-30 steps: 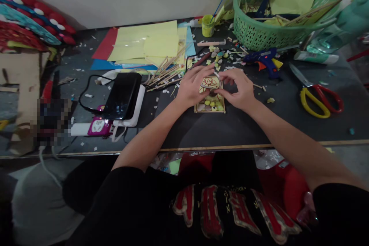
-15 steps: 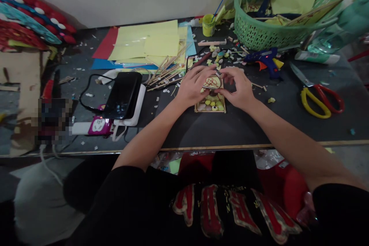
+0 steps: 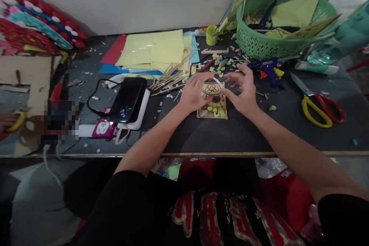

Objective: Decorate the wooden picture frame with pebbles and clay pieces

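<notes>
My left hand [image 3: 193,93] and my right hand [image 3: 242,89] meet over a small square craft board [image 3: 212,110] lying on the dark table [image 3: 219,134]. Between their fingertips they pinch a thin pale strip bent into a ring [image 3: 212,85] above a yellow patch with red line drawing. The board's near part carries several small yellow, white and pink pebble-like pieces. My left fingers curl round the ring's left side. My right thumb and forefinger pinch its right side, the other fingers spread.
A black phone [image 3: 127,99] rests on a white power bank with cables at left. Wooden sticks [image 3: 170,77] and coloured paper sheets [image 3: 150,48] lie behind. A green basket [image 3: 259,42], blue glue gun [image 3: 266,68] and yellow-red scissors [image 3: 319,102] are at right. Paper scraps are scattered about.
The view has shifted slightly down and left. My right hand's outer fingers have spread wider; both hands stay on the strip ring over the board.
</notes>
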`<state>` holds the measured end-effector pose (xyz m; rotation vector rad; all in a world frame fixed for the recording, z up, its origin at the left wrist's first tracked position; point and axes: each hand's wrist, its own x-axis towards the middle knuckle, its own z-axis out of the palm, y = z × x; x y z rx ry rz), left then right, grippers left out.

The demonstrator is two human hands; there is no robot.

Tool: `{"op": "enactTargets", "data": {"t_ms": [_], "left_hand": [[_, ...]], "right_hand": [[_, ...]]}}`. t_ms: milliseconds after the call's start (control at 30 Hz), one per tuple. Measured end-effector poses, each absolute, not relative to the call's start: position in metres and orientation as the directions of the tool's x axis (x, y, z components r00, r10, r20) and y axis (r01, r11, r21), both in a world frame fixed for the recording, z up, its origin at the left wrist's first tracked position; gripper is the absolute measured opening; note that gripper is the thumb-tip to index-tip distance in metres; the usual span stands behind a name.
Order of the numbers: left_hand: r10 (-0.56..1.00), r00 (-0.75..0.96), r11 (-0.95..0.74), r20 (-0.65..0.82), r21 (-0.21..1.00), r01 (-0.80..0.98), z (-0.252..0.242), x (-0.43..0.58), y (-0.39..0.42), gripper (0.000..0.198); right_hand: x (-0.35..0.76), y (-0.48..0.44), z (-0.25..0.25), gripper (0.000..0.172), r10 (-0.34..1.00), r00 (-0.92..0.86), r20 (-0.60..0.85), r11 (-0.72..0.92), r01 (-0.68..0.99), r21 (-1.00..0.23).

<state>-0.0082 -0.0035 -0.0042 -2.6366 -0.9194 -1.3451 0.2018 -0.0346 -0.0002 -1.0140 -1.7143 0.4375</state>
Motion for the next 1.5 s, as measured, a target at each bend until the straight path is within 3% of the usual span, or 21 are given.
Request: {"op": "enactTargets", "data": {"t_ms": [133, 233, 300, 367, 500, 667, 900, 1167, 1500], "left_hand": [[0.504, 0.44, -0.817, 0.743, 0.245, 0.522, -0.004, -0.008, -0.005, 0.049], [0.484, 0.49, -0.848, 0.725, 0.25, 0.467, 0.001, -0.007, -0.006, 0.057], [0.477, 0.509, -0.856, 0.717, 0.248, 0.453, 0.004, -0.005, -0.008, 0.066], [0.482, 0.513, -0.853, 0.71, 0.247, 0.46, 0.006, -0.004, -0.01, 0.068], [0.527, 0.473, -0.813, 0.706, 0.257, 0.522, 0.005, -0.001, -0.012, 0.044], [0.558, 0.419, -0.78, 0.717, 0.281, 0.559, 0.002, 0.001, -0.01, 0.026], [0.566, 0.414, -0.778, 0.713, 0.296, 0.553, 0.002, 0.004, -0.012, 0.021], [0.462, 0.584, -0.847, 0.668, 0.137, 0.514, 0.004, 0.01, -0.019, 0.01], [0.31, 0.608, -0.857, 0.731, -0.062, 0.511, 0.011, 0.016, -0.028, 0.007]], "right_hand": [[0.198, -0.038, 0.003, 0.027, 0.821, -0.257, 0.51, 0.569, 0.289, -0.77], [0.197, -0.042, 0.005, 0.017, 0.789, -0.283, 0.546, 0.606, 0.21, -0.767], [0.198, -0.043, 0.007, 0.016, 0.793, -0.285, 0.539, 0.603, 0.239, -0.761], [0.2, -0.042, 0.007, 0.018, 0.795, -0.264, 0.546, 0.606, 0.376, -0.7], [0.202, -0.039, 0.006, 0.019, 0.724, -0.24, 0.646, 0.626, 0.62, -0.472], [0.201, -0.038, 0.001, 0.021, 0.701, -0.288, 0.652, 0.63, 0.679, -0.378], [0.202, -0.039, 0.0, 0.023, 0.718, -0.287, 0.634, 0.609, 0.699, -0.374], [0.198, -0.044, 0.006, 0.018, 0.7, -0.288, 0.653, 0.639, 0.66, -0.394], [0.201, -0.044, 0.012, 0.014, 0.787, -0.241, 0.568, 0.614, 0.397, -0.682]]}}
